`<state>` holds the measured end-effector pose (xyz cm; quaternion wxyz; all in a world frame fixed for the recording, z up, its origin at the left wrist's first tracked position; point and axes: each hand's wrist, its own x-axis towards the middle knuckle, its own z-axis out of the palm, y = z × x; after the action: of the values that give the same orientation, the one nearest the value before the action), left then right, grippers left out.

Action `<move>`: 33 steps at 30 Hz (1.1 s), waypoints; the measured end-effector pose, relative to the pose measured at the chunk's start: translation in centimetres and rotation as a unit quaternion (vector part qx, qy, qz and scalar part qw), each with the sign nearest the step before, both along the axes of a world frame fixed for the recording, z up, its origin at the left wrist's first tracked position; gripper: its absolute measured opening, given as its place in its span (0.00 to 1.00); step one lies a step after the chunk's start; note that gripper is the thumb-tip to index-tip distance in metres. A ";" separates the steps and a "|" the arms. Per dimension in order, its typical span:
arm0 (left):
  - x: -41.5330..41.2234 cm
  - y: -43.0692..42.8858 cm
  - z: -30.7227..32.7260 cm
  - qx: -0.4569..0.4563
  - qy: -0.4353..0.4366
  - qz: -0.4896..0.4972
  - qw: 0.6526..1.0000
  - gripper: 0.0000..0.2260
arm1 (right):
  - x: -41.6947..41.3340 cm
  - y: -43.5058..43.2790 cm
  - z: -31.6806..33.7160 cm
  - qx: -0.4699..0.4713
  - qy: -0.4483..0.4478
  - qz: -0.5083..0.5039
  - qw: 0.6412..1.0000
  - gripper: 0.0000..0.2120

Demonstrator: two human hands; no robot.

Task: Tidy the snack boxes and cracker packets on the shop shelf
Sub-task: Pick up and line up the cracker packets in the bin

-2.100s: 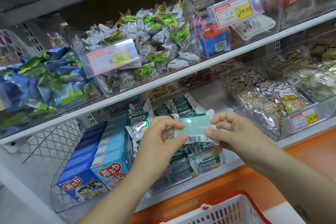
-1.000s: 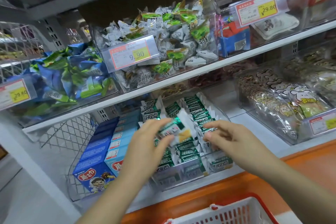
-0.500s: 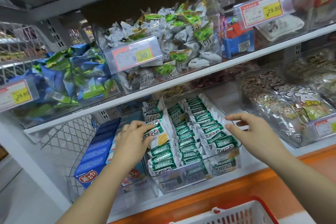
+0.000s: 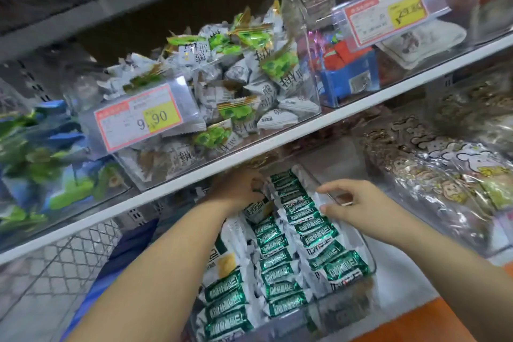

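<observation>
A clear bin (image 4: 367,244) on the lower shelf holds three rows of green-and-white cracker packets (image 4: 273,255). My left hand (image 4: 236,189) reaches to the back of the bin under the upper shelf board, and its curled fingers grip a white cracker packet (image 4: 256,209) in the left row. My right hand (image 4: 355,203) hovers over the right row with loose fingers, and its thumb touches the packets there. Blue snack boxes (image 4: 133,241) stand left of the bin, blurred and mostly hidden behind my left arm.
The white upper shelf board (image 4: 305,130) carries a bin of white-green sweets with a 9.90 price tag (image 4: 138,119). Blue-green packets (image 4: 41,153) lie at the left and cartoon-printed clear bags (image 4: 444,175) at the right. A wire basket (image 4: 55,272) stands at the lower left.
My left hand has pushed further back into the bin along the left row. My right hand has moved left onto the right row. The camera has come closer.
</observation>
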<state>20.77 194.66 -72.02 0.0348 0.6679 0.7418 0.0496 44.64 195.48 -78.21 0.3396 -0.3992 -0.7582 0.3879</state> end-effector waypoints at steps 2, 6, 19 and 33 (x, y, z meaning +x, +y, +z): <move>-0.4 1.7 -0.4 -0.020 0.042 -0.020 0.999 0.12 | 0.1 0.4 -0.2 -0.014 0.012 0.007 1.000 0.11; -1.1 3.9 -1.6 -0.045 0.116 -0.021 0.992 0.08 | -0.1 0.7 -0.7 -0.019 0.037 0.011 0.999 0.11; -1.7 0.8 0.7 0.081 0.086 -0.046 0.992 0.15 | -0.3 0.3 -0.4 0.002 0.027 -0.011 1.000 0.10; 6.3 -12.5 0.5 0.207 0.013 -0.241 0.948 0.14 | 1.3 -9.9 3.7 0.235 0.081 -0.012 0.968 0.06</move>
<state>27.10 182.17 -71.48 -0.1025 0.8201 0.5323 0.1833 45.94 185.62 -74.54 0.4890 -0.2844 -0.7932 0.2253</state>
